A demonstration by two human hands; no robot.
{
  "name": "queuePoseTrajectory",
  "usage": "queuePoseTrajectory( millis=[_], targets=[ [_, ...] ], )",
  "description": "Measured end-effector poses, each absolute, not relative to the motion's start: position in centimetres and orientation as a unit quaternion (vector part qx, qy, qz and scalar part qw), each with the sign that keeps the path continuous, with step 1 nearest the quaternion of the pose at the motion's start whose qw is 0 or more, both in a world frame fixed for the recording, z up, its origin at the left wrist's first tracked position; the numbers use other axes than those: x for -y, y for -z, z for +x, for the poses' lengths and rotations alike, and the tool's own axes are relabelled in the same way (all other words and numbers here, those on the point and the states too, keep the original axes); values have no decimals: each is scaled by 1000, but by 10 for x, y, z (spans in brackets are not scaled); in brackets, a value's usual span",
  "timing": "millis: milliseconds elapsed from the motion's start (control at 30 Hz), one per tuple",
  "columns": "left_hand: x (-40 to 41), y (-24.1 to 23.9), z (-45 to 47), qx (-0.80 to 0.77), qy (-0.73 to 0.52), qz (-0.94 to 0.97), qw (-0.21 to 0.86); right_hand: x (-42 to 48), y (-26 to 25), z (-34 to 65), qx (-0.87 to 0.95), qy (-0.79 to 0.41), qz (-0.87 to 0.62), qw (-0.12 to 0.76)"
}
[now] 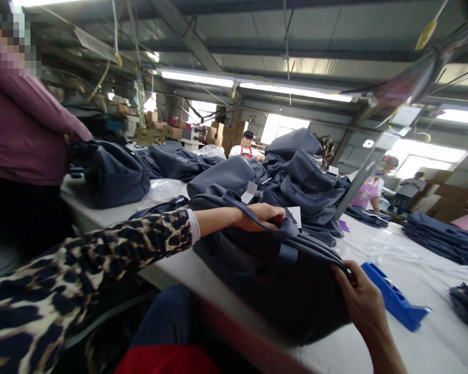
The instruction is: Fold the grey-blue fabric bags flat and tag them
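Bag (pixel 265 280) dark navy; sleeve (pixel 113 259) leopard print, black on tan; cuff (pixel 194 227) white; tabletop (pixel 432 353) white; nearest co-worker's top (pixel 27 124) mauve

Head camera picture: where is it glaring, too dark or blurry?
In the head view, long white tube lights and bright rectangular windows glare; the nearest dark navy fabric bag loses its lower side to shadow; the red cloth below looks blurred.

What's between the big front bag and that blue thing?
In the head view, the right hand lies between the bag and the blue thing, holding the bag's edge.
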State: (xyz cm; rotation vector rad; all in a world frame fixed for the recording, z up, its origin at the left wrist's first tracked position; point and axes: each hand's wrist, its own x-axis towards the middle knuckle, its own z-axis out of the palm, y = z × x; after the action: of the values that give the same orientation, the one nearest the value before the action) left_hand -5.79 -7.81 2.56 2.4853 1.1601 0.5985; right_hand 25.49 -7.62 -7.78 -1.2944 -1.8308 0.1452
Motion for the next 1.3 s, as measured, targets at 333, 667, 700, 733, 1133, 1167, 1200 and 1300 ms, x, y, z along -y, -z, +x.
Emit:
queuePoseTrajectory(
  millis=[333, 667, 700, 733, 1133, 1167, 1200, 1300],
  targets=[
    [69, -19, -57, -386, -225, 869, 214, 48, 47, 223, 843, 26, -441, 306],
    [69, -42, -107, -548, -96, 831, -15, 53, 19, 226, 820, -174, -426, 340],
    [61, -51, -105, -544, -108, 832, -13, 51, 12, 228, 812, -207, -422, 347],
    [52, -60, -102, -538, -114, 835, 3, 47, 7, 231, 803, -240, -419, 350],
    [-73, 58, -27, -507, 18, 856, 99, -36, 159, 248, 722, -340, -546, 254],
    [-76, 72, -19, -504, 8, 860, 86, -46, 172, 249, 716, -339, -557, 248],
    [-76, 85, -10, -498, -4, 864, 76, -54, 184, 250, 712, -338, -566, 241],
    [-57, 116, 26, -458, -54, 885, 67, -78, 210, 255, 706, -341, -580, 221]
  ],
)
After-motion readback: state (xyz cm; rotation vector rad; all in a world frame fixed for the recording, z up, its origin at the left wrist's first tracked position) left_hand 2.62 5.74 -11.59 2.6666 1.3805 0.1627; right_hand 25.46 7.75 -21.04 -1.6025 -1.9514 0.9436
